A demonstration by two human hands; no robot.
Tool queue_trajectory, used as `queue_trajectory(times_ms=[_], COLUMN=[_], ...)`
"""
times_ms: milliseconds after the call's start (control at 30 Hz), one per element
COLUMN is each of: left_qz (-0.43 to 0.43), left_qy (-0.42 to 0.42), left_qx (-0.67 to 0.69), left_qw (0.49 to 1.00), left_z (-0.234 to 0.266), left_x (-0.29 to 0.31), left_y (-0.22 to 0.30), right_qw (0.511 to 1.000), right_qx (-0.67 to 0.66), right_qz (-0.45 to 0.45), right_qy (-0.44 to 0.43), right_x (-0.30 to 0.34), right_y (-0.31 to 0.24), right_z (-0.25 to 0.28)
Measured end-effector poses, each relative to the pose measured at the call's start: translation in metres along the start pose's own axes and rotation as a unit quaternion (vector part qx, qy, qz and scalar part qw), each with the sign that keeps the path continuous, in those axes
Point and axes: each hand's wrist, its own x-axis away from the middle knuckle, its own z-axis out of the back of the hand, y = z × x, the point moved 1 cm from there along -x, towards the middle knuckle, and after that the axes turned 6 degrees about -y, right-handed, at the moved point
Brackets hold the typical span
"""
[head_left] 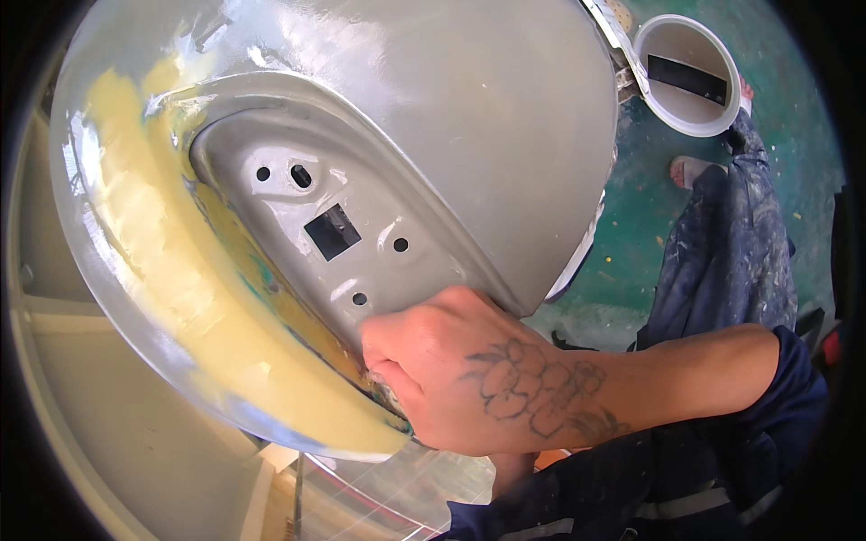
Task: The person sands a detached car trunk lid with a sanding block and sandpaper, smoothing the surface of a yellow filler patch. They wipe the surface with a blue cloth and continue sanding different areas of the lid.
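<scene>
A curved grey car body panel (505, 99) fills much of the head view, with a sunken lamp recess (298, 225) that has several holes. Yellow body filler (180, 279) covers the band along the recess's left side, its surface uneven. My right hand (442, 365) is closed at the recess's lower end, next to the filler's inner edge. Something pale and greyish shows just under its curled fingers; its kind is hidden. Of my left arm only a bit of skin (512, 471) appears below the right wrist. The fingers of my left hand are out of sight.
A pale bucket (687, 113) with a dark rectangle inside stands at the upper right on the green floor (622, 261). Dusty dark-blue trouser legs (722, 243) and a foot (690, 171) are below it. Beige panelling (108, 406) lies at the lower left.
</scene>
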Motion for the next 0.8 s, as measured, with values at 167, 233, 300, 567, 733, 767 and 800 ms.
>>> queue_trajectory(times_ms=[167,233,300,567,733,767,800], left_qz=[-0.002,-0.004,-0.003,-0.008,-0.016,-0.018,-0.021], left_qy=[-0.008,-0.011,-0.007,-0.015,-0.016,-0.016,-0.016], left_qx=[0.002,0.003,0.005,0.013,0.033,0.037,0.042], left_qw=[1.000,1.000,1.000,1.000,0.999,0.999,0.999], left_z=[0.000,0.000,0.000,-0.001,-0.001,-0.001,-0.001], left_x=[0.002,0.001,0.003,0.002,0.005,0.006,0.008], left_y=[0.000,0.001,0.000,0.004,0.005,0.005,0.006], right_qw=[0.999,0.997,0.991,0.906,0.922,0.936,0.956], right_qx=[0.023,0.074,0.118,0.352,0.336,0.301,0.244], right_qz=[0.011,0.034,0.068,0.206,0.180,0.172,0.157], right_qy=[0.023,0.015,0.016,0.114,0.067,0.056,0.050], right_x=[-0.001,-0.001,0.000,0.048,0.092,0.093,0.092], right_y=[-0.005,0.000,0.008,0.027,0.028,0.028,0.029], right_z=[-0.006,-0.007,-0.010,-0.035,-0.034,-0.031,-0.029])
